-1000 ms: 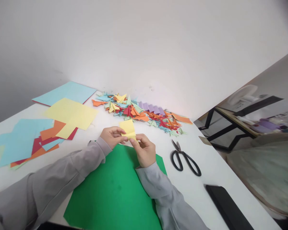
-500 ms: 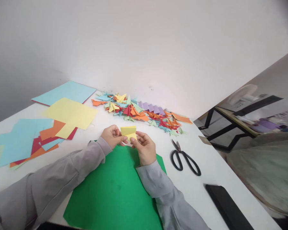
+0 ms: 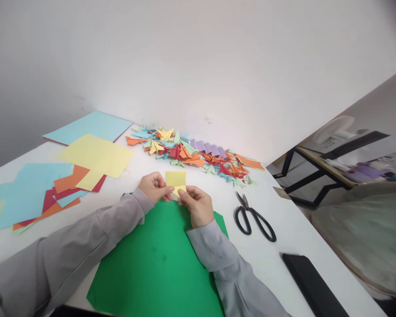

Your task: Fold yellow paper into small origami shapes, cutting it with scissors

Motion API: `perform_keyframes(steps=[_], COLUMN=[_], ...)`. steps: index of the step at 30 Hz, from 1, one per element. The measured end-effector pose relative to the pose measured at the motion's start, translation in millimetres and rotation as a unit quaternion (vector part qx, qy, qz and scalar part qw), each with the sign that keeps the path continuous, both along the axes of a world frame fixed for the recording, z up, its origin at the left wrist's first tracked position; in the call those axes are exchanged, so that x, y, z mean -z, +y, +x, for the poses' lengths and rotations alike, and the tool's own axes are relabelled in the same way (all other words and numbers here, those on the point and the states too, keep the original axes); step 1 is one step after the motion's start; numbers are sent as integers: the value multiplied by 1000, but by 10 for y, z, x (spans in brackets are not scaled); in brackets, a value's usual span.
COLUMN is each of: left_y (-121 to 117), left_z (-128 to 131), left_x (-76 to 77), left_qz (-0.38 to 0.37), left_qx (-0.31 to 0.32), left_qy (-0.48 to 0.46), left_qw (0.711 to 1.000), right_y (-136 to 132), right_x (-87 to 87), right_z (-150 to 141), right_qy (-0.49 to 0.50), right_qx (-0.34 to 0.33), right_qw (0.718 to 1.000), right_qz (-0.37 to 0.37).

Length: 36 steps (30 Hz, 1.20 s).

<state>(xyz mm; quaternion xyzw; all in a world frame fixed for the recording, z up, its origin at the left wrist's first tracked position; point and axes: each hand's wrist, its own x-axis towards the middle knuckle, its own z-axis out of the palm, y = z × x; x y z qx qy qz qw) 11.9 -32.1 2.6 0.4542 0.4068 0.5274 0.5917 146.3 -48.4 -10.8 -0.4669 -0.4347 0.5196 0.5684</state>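
Note:
A small yellow paper (image 3: 176, 178) with a crease across it is held up above the far end of a green sheet (image 3: 152, 264). My left hand (image 3: 155, 187) pinches its lower left part between thumb and fingers. From the other side, my right hand (image 3: 198, 204) grips the lower right part, its thumb flat on the front. The two thumb tips lie close together near the crease. The upper flap stands up above the thumbs; the lower edge is partly hidden by my fingers.
Folded paper planes (image 3: 185, 152) in many colours lie piled along the wall. Black-handled scissors (image 3: 251, 215) rest to the right, blades pointing away, with a black flat object (image 3: 312, 281) nearer. Left are cut paper pieces (image 3: 36, 189), a yellow sheet (image 3: 99, 154) and a blue sheet (image 3: 89, 125).
The upper flap of the yellow paper has opened further upward and now shows more of its face. Both hands keep their grip, nearly in place.

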Motion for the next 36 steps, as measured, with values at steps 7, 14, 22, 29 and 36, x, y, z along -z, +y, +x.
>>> perform_keyframes(steps=[7,14,22,29,36], left_y=[-4,-1,11,14,22], left_z=[1,3,-1,4,-7], left_x=[-23,-14,-4,58,-18], left_qz=[-10,-10,-24,-55,-124], left_qx=[5,12,12,62,125], left_qy=[3,1,-3,-13,-13], left_qw=[1000,1000,1000,996,984], right_y=[2,1,2,14,16], right_x=[10,6,11,20,28], right_z=[3,2,1,14,16], right_qy=[9,10,15,15,12], right_qx=[15,17,17,36,42], right_qw=[1000,1000,999,999,999], right_qz=[-24,-24,-27,-1,10])
